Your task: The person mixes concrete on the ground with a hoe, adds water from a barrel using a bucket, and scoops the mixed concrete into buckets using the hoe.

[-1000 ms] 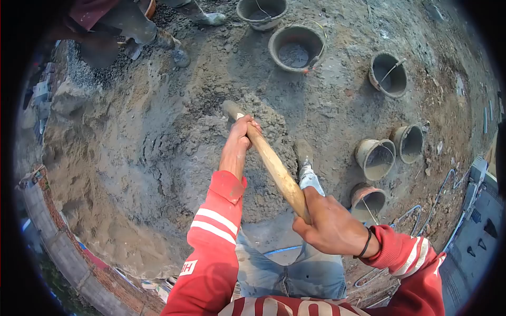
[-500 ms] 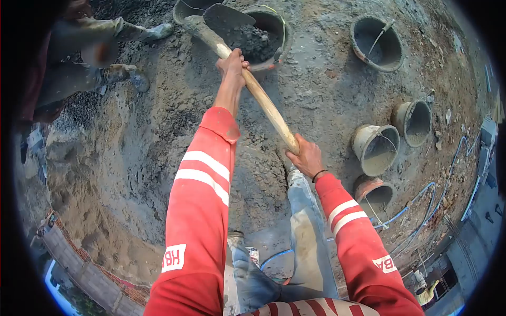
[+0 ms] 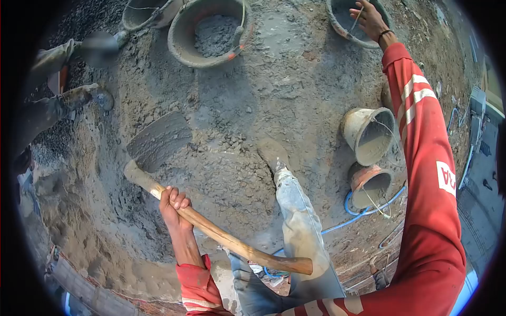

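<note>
My left hand point(image 3: 176, 206) is wrapped round the wooden handle of a hoe point(image 3: 226, 234). The hoe's wide, mortar-coated blade point(image 3: 161, 141) rests on the wet mortar point(image 3: 211, 179), and its butt end lies across my legs. Far out at the upper right, my right hand point(image 3: 370, 20) has its fingers apart, at the thin handle of a grey bucket point(image 3: 341, 23). A firm grip on that handle does not show. At the top stands a large bucket point(image 3: 179, 45) holding grey mortar point(image 3: 217, 36).
A whitish bucket point(image 3: 350, 126) and a reddish-rimmed bucket point(image 3: 359, 176) lean on the right, with a blue hose point(image 3: 340, 227) beside them. Another bucket point(image 3: 138, 16) stands at upper left, near another person's legs point(image 3: 79, 100). My foot point(image 3: 271, 152) is in the mortar.
The hoe blade has come down from over the mortar-filled bucket to the ground mortar. My right hand has left the hoe handle and reached up to the right bucket.
</note>
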Tool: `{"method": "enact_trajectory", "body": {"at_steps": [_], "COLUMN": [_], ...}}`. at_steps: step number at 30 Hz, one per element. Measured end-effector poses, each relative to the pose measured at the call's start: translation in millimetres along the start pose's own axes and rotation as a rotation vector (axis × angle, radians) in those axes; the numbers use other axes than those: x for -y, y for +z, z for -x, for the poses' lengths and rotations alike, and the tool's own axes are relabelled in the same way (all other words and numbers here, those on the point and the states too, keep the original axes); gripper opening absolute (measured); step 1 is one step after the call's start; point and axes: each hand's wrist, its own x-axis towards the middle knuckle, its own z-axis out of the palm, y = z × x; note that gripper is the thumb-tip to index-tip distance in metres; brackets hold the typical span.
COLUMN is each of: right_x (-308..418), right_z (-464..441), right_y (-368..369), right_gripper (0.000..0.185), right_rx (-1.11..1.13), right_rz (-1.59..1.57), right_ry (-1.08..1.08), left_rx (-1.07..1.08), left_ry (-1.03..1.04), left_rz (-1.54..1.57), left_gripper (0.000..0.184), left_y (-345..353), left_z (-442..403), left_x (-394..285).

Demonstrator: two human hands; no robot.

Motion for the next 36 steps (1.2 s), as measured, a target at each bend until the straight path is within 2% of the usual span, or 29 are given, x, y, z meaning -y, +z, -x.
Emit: {"method": "enact_trajectory", "body": {"at_steps": [1,3,5,7,11,13,14,15,17,19,20,22,23,24,26,27,28,29,30,31,32,33,35,36], "right_x": [-18.8,-34.9,-4.3,-10.4,-8.4,-23.4,-26.2,-30.3,-52.0,-67.3,-76.1,-92.3,-78.8,-80.0,-69.5,-68.3,-79.5,-94.4,-136.7,-171.3,-188.2,-172.3,-117.4,-104.6], "right_z": [5.5,19.4,111.8,173.2,259.7,270.1,284.8,301.1,336.4,364.9,367.7,373.4,374.6,369.4,351.8,345.3,339.7,339.1,328.0,331.5,338.3,345.7,364.3,367.0], "right_y": [4.9,23.5,78.5,109.2,208.1,250.6,269.5,286.9,316.8,328.2,321.6,287.4,243.2,197.4,84.7,26.5,-30.8,-92.1,-169.0,-216.4,-236.9,-212.8,-124.0,-93.7], "right_gripper": [0.067,0.048,0.034,0.031,0.026,0.026,0.026,0.028,0.03,0.028,0.028,0.027,0.034,0.038,0.059,0.07,0.079,0.086,0.075,0.062,0.051,0.051,0.035,0.035], "right_rx": [0.019,-0.371,-0.571,-0.475,-0.38,-0.402,-0.383,-0.351,-0.287,-0.152,-0.158,0.023,-0.008,-0.164,-0.49,-0.608,-0.622,-0.47,-0.236,-0.015,0.195,0.21,0.158,0.176], "right_rz": [0.008,-0.156,-0.142,-0.255,-0.433,-0.539,-0.462,-0.517,-0.531,-0.516,-0.515,-0.079,0.3,0.547,1.108,1.362,1.514,1.606,1.501,1.077,0.647,0.653,0.88,0.881], "right_ry": [0.015,0.121,0.038,-0.092,-0.124,-0.071,-0.015,0.069,0.054,0.141,0.148,-0.088,-0.212,-0.277,-0.377,-0.266,-0.012,0.209,0.494,0.606,0.695,0.688,0.147,0.138], "left_rx": [-0.059,-0.159,-0.24,-0.294,-0.377,-0.383,-0.374,-0.364,-0.388,-0.347,-0.351,-0.33,-0.336,-0.336,-0.354,-0.337,-0.32,-0.332,-0.34,-0.345,-0.345,-0.352,-0.387,-0.403], "left_ry": [-0.032,-0.091,-0.141,-0.155,-0.166,-0.2,-0.199,-0.192,-0.208,-0.238,-0.242,-0.268,-0.272,-0.272,-0.259,-0.274,-0.286,-0.272,-0.282,-0.291,-0.297,-0.289,-0.299,-0.317], "left_rz": [0.032,0.105,0.144,0.143,0.113,0.079,0.113,0.155,0.156,0.233,0.227,0.221,0.22,0.193,0.176,0.173,0.169,0.177,0.144,0.115,0.143,0.156,0.143,0.079], "left_gripper": [0.007,0.007,0.008,0.009,0.018,0.021,0.023,0.025,0.027,0.027,0.027,0.026,0.026,0.024,0.023,0.022,0.02,0.02,0.02,0.019,0.017,0.017,0.016,0.016], "left_y": [-25.4,-74.0,-115.4,-153.1,-190.6,-201.4,-204.2,-206.5,-210.9,-210.7,-211.7,-212.0,-209.9,-206.7,-204.8,-204.7,-205.3,-205.0,-204.5,-207.1,-217.0,-218.6,-221.3,-234.3], "left_z": [11.5,28.6,44.9,75.2,111.9,125.5,133.7,137.6,141.2,146.0,146.6,142.3,141.8,142.3,143.2,142.7,142.1,140.6,137.6,134.7,130.7,130.0,130.9,131.0], "left_x": [6.1,14.9,24.3,32.8,47.1,47.0,45.1,45.5,44.1,40.5,40.3,38.5,39.8,39.4,41.6,44.6,46.1,48.2,51.9,55.2,60.2,64.2,71.8,77.1]}}
